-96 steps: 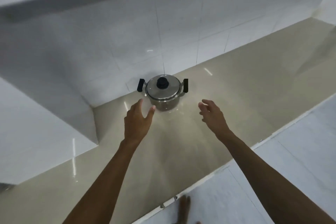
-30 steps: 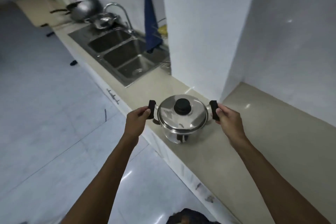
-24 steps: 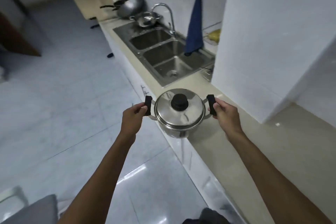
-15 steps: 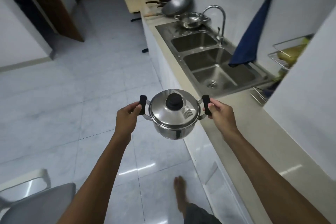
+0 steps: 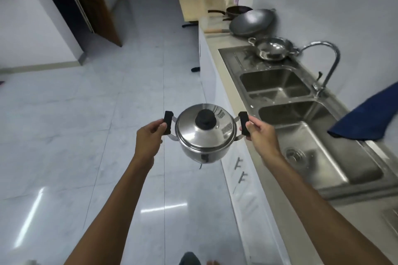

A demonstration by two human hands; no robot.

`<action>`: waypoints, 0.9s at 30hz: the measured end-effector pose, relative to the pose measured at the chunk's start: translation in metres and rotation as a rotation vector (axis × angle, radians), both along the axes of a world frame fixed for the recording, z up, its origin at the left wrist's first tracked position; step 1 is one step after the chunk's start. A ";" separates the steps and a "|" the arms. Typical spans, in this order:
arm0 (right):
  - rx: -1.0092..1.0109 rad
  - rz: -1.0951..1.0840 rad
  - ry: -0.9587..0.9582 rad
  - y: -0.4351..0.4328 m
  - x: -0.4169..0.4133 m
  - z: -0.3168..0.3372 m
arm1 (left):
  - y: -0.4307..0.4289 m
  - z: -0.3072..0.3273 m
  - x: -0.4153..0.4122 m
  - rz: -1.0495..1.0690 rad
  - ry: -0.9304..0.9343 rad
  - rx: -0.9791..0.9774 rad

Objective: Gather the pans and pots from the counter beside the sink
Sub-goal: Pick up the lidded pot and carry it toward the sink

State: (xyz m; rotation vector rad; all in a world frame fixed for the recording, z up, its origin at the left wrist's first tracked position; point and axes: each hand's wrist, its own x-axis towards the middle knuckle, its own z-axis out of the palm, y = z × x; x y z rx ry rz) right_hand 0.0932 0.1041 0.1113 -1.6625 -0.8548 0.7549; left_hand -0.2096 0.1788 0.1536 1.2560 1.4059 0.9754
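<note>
A lidded steel pot (image 5: 205,135) with a black knob hangs in the air over the floor, left of the counter edge. My left hand (image 5: 148,137) grips its left black handle and my right hand (image 5: 258,134) grips its right one. Farther along the counter (image 5: 215,36), beyond the sink, lie a large grey wok (image 5: 252,22), a black frying pan (image 5: 237,10) and a small shiny steel pan (image 5: 272,48) on the sink's drainer.
A double steel sink (image 5: 301,118) with a curved tap (image 5: 327,69) runs along the right. A blue cloth (image 5: 366,118) hangs at the right edge. White cabinets stand below the counter. Glossy tiled floor (image 5: 86,135) lies left; a brown door (image 5: 92,2) stands open at the back.
I lifted the pot off the far counter by both handles, turned left with it and carried it along the counter toward the sink; the wok and pans have come closer.
</note>
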 end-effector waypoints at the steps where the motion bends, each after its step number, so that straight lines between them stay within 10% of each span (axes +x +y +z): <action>1: -0.002 -0.004 -0.002 0.024 0.005 0.001 | 0.025 0.001 0.005 -0.007 -0.005 -0.001; 27: -0.076 -0.565 0.025 0.505 0.224 -0.015 | 0.651 -0.051 0.321 -0.538 0.017 -0.055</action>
